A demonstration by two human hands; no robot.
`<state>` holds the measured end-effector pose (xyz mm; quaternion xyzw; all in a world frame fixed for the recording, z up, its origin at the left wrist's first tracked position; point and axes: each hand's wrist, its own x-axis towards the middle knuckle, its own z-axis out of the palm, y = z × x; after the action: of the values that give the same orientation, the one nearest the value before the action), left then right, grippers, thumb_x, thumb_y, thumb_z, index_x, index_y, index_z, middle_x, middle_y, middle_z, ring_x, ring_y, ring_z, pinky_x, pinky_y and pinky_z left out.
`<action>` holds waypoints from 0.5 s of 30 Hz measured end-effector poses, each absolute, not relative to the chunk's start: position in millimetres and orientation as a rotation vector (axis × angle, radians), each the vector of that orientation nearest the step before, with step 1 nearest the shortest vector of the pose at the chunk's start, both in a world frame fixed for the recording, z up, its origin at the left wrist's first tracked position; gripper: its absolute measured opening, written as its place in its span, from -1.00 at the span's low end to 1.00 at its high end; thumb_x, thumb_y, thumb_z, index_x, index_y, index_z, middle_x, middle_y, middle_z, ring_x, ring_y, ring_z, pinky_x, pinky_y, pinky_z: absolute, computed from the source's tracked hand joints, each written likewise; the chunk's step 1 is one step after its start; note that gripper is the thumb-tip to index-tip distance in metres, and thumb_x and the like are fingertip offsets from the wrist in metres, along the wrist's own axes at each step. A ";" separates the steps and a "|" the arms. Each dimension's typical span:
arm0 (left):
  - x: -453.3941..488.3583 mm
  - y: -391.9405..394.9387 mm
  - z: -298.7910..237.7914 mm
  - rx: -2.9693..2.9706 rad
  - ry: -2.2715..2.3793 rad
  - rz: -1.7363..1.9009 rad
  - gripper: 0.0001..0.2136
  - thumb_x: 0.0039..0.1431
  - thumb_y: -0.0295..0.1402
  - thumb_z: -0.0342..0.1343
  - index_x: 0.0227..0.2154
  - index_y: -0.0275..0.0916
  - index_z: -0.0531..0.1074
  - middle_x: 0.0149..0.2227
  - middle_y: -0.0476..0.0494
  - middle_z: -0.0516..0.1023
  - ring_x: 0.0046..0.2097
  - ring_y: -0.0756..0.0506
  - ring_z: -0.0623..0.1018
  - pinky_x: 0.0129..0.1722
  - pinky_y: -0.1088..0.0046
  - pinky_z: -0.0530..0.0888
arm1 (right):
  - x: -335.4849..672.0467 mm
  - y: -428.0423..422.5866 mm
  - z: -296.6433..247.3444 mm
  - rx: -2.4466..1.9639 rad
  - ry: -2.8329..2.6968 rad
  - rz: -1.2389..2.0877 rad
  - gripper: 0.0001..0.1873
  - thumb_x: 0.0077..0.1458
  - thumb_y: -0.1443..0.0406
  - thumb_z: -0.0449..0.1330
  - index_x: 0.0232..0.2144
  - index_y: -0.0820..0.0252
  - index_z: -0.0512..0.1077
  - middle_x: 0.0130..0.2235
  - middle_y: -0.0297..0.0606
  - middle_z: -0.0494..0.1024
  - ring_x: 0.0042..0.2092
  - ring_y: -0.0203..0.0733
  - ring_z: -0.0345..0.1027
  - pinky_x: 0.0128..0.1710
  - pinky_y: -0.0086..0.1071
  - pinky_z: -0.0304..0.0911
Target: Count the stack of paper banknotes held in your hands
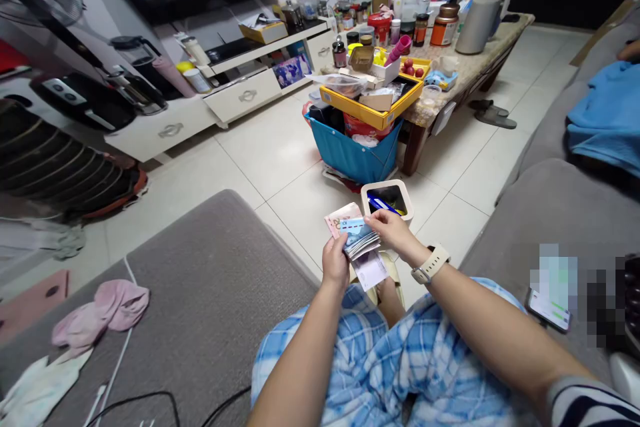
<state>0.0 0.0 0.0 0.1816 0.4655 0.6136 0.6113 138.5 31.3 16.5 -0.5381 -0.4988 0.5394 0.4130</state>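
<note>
Farthest back, the stone-topped table (477, 65) is crowded with jars and bottles. Against its near corner stands a blue crate (355, 157) stuffed with bags, and a yellow tray (381, 119) of boxes and packets rests across its rim. Closer, a small white bin (406, 195) on the floor holds blue and yellow scraps. Just before its rim, a stack of cards and notes (357, 237) is clamped in the curled left hand (335, 265), while the right hand (395, 230) pinches its top edge.

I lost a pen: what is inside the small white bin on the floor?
Inside the white bin, a blue pen-like item and something yellow show. The right hand, gripping a stack of notes, covers its near edge; the bottom is hidden.
</note>
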 end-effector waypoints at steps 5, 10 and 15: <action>-1.9 1.0 -2.3 0.418 1.086 1.402 -0.69 -0.19 -0.26 0.28 -0.34 -0.32 0.51 -0.32 -0.17 0.59 -0.21 -0.17 0.56 -0.12 0.30 0.41 | 135.4 32.9 25.1 -1.266 -1.244 1.440 -0.67 -0.17 0.10 0.26 -0.57 0.21 0.26 -0.57 -0.42 0.27 -0.48 -0.34 0.12 -0.45 -0.43 0.06; -2.2 2.4 -4.9 0.372 1.089 1.444 -0.74 -0.14 -0.24 0.24 -0.39 -0.32 0.51 -0.33 -0.16 0.59 -0.22 -0.15 0.56 -0.12 0.32 0.41 | 137.9 29.6 30.4 -1.208 -1.270 1.455 -0.73 -0.13 0.16 0.24 -0.58 0.22 0.28 -0.54 -0.40 0.31 -0.47 -0.33 0.15 -0.41 -0.40 0.08; -1.6 1.5 -0.9 0.249 1.011 1.363 -0.75 -0.10 -0.26 0.17 -0.37 -0.32 0.52 -0.33 -0.16 0.59 -0.17 -0.18 0.56 -0.09 0.29 0.42 | 138.7 23.9 36.4 -1.166 -1.277 1.471 -0.77 -0.12 0.17 0.23 -0.54 0.23 0.35 -0.50 -0.37 0.37 -0.44 -0.31 0.21 -0.38 -0.38 0.12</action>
<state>-1.6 1.5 -0.9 0.1099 0.4456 0.6012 0.6542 138.7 23.9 36.4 -0.4657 -0.5099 0.5875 0.4220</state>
